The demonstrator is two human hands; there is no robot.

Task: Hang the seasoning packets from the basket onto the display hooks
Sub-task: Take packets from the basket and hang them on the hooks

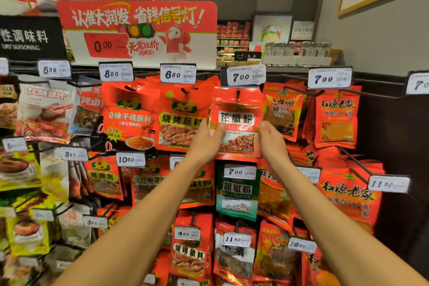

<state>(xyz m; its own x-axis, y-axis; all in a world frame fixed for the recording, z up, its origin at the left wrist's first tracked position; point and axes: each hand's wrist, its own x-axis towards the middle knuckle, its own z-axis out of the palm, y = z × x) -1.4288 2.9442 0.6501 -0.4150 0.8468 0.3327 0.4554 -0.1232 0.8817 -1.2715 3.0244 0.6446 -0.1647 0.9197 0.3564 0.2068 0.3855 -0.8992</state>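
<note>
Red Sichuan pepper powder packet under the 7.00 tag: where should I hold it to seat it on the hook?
Grip the red pepper powder packet by its two side edges at mid-height, left hand from the left and right hand from the right. It hangs flat and faces you, and its top hole sits at the hook, so side holds probably keep that hole clear.

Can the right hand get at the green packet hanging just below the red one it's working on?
Probably yes. The right hand is beside the red packet, and the green packet hangs directly below, at the front of its hook with nothing covering it except its price tag.
</note>
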